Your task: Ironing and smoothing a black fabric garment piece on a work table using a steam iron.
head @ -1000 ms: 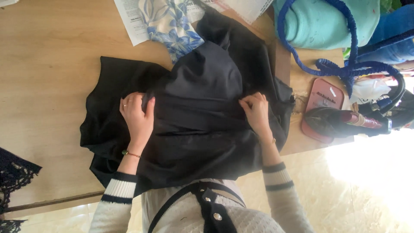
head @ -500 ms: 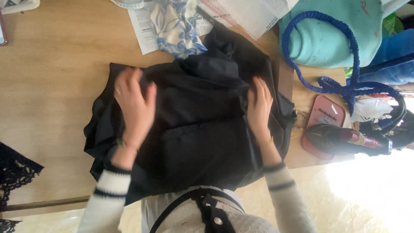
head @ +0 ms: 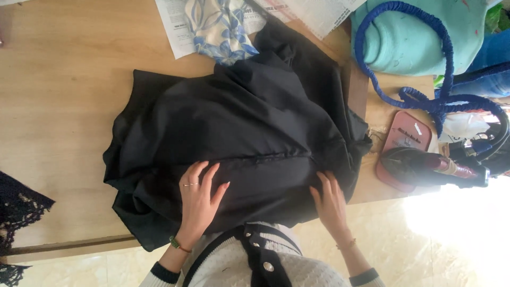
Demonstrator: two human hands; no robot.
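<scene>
Now both the left hand and the right hand are lying flat, fingers spread and gripping nothing, on the black garment covering the wooden table.

The garment is plain black. The table is light wood. The folded cloth is white with blue flowers. The cord is dark blue, the bag turquoise, the lace black.

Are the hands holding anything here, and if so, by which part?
Nothing is gripped. Both the left hand and right hand lie flat, palms down, on the near part of the black fabric garment, just below its seam.
</scene>
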